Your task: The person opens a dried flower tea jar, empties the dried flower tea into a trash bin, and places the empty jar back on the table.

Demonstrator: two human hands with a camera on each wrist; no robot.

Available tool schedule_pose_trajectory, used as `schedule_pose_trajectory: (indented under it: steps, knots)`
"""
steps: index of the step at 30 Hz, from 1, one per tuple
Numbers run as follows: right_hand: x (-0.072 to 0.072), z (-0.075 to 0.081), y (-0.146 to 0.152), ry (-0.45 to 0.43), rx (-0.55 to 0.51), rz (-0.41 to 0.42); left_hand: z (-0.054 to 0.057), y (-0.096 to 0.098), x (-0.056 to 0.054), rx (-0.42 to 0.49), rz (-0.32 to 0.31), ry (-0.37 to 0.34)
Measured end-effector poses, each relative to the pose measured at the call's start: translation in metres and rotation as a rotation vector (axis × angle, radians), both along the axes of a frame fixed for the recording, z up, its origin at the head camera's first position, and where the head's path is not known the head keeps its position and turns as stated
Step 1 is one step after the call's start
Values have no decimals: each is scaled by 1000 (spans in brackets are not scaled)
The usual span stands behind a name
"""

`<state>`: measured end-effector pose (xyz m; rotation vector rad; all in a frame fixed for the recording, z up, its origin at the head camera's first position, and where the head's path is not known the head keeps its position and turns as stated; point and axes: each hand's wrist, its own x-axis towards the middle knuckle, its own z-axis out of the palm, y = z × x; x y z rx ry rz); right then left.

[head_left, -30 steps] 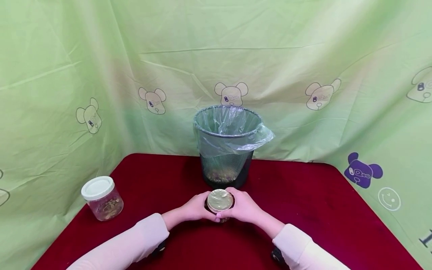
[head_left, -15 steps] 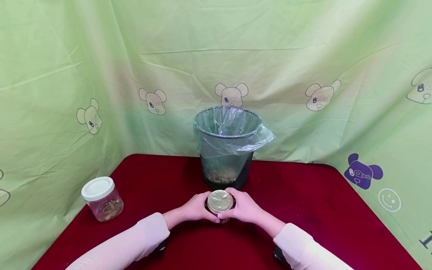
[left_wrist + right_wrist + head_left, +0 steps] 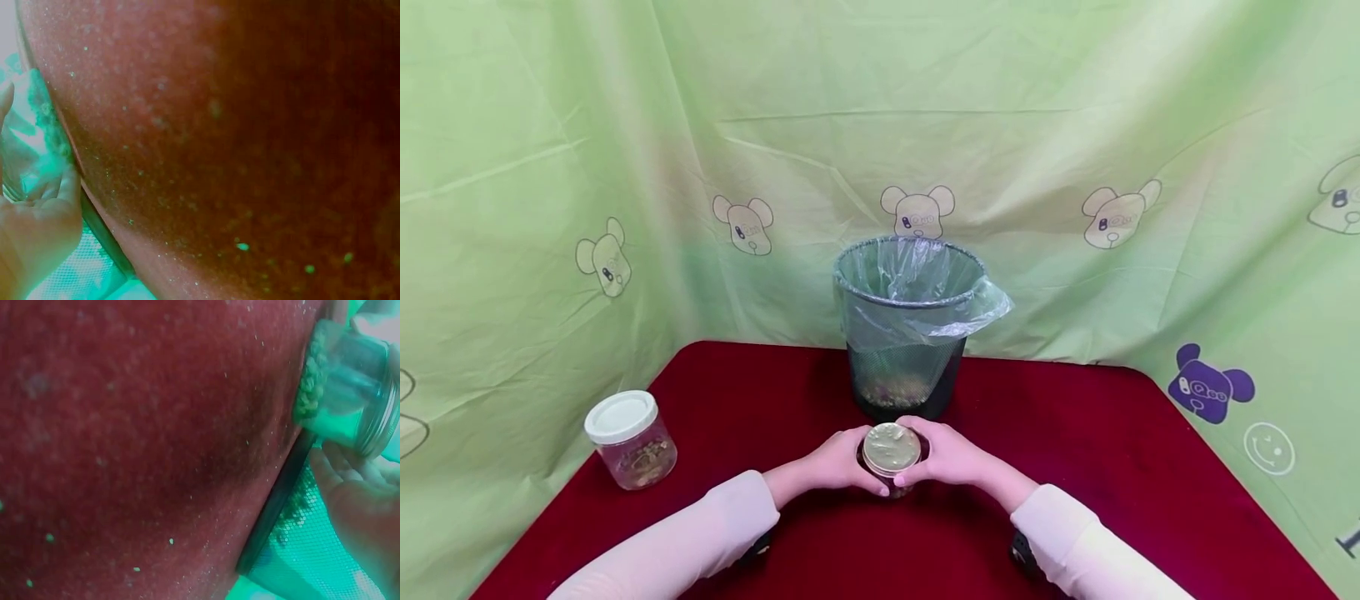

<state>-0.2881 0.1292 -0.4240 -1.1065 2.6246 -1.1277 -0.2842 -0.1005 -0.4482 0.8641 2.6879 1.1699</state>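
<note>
Behind everything in front of you hangs a pale green backdrop [image 3: 790,75], creased and printed with cartoon animal heads. Below it spreads the red-covered table [image 3: 760,392]. Toward its far edge stands the dark mesh bin [image 3: 946,373], upright, its clear liner [image 3: 887,327] folded over the rim and flaring out on your right; small bits show through the mesh at the bottom. Your rolled pale sleeves [image 3: 662,533] reach in from both sides. Well to your left, the white-lidded jar [image 3: 638,454] stands on the table with some brownish bits inside. Your left hand [image 3: 833,462] and your right hand [image 3: 951,456] both grip the gold-topped jar [image 3: 891,448], one from each side, thumbs at its near side. That jar sits upright on the table, centred before you, just in front of the bin; whether the two touch, you cannot tell. The right wrist view shows a greenish layer at its base. Tiny pale specks [image 3: 242,246] dot the red cloth in both wrist views.
</note>
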Motion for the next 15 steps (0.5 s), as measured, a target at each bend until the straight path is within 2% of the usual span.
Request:
schedule_pose_trajectory:
  steps: [9,15]
  knots:
    - [5,6,-5,-22,25,-33,-3,-2,0,3,20,-7]
    - [16,3,-12,32,-6,-144,-5,-1,0,11,18,-2]
